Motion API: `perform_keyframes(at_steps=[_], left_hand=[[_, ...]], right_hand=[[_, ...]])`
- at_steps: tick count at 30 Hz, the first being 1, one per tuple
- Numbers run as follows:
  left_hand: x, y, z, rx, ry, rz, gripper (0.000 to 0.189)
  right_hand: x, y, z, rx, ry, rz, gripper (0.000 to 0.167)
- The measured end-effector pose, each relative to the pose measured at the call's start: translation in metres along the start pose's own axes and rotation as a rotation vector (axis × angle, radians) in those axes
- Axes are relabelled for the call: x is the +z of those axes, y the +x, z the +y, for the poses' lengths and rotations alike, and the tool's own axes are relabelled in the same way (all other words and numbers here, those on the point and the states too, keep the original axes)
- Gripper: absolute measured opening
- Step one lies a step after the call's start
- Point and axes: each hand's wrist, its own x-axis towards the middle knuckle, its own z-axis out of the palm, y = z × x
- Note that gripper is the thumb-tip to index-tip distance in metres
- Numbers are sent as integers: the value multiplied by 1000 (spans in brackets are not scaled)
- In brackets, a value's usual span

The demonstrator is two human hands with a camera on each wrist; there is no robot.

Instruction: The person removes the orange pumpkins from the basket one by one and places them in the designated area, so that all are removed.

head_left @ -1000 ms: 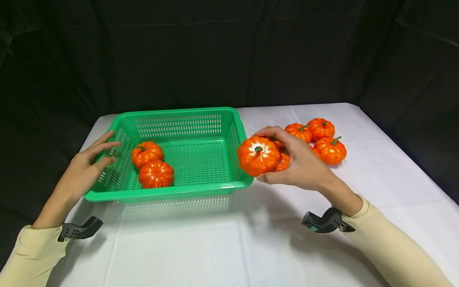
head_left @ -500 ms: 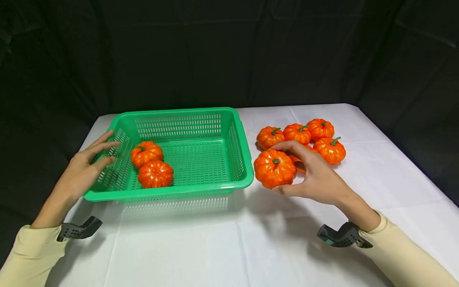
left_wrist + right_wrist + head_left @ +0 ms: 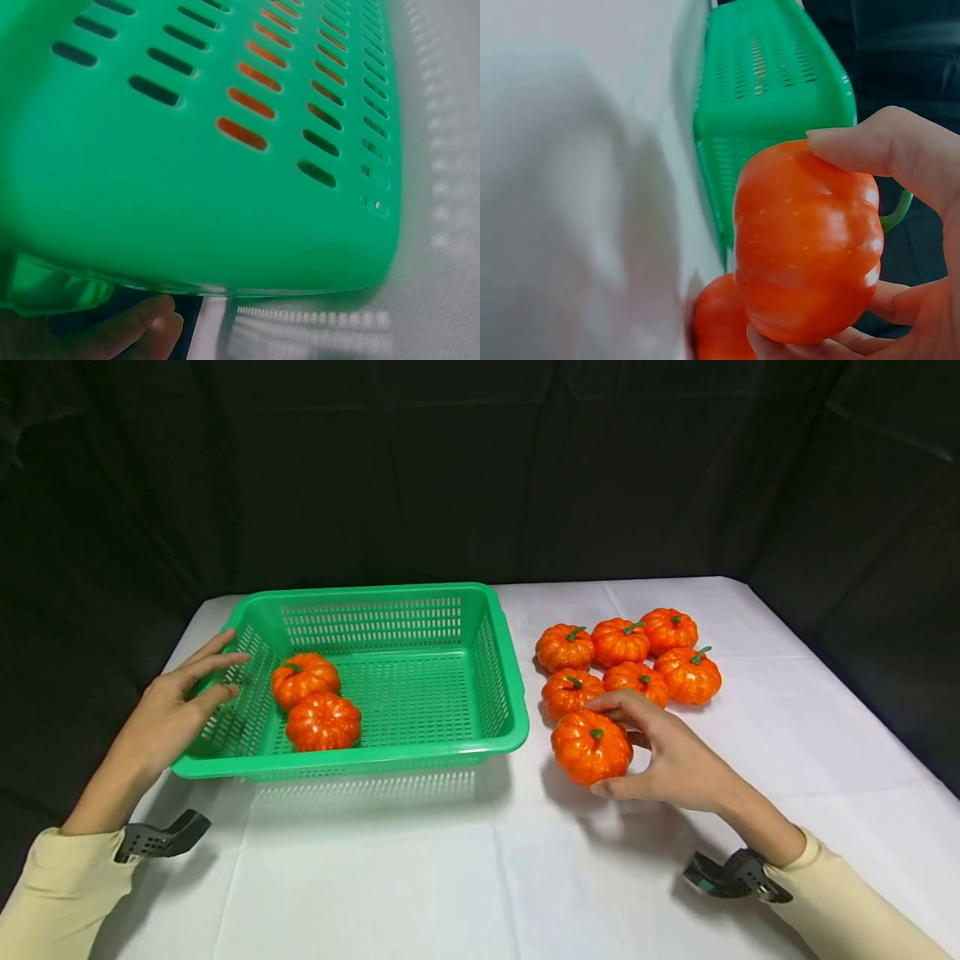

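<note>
My right hand (image 3: 660,756) pinches a small orange pumpkin (image 3: 592,747) with a green stem, thumb on the near side and fingers behind. In the right wrist view, the held pumpkin (image 3: 806,244) is turned on its side, with the stem pointing right. At the left end of a green plastic basket (image 3: 352,762) is my left hand (image 3: 172,710), fingers extended over the rim. Fingertips (image 3: 154,326) show beside the basket wall in the left wrist view. Inside the basket, two pumpkins, one in back (image 3: 306,680) and one in front (image 3: 324,722), sit touching on the left.
Several more pumpkins stand grouped right of the basket, among them a near-left pumpkin (image 3: 570,693) and a far-right pumpkin (image 3: 687,675). A white cloth (image 3: 375,885) covers the table. Black fabric (image 3: 480,468) hangs behind and at the sides.
My right hand has moved right, toward me and lower with the pumpkin, away from the basket's right rim, uncovering the grouped pumpkins. My left hand stays at the basket.
</note>
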Motion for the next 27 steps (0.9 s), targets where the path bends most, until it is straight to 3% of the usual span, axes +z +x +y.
perform_keyframes(at_steps=[14, 27], left_hand=[[-1, -1, 1, 1, -9, -2, 46], [0, 0, 0, 0, 0, 2, 46]], right_hand=[[9, -3, 19, 46, -145, 6, 75], [3, -6, 14, 67, -242, -42, 83]])
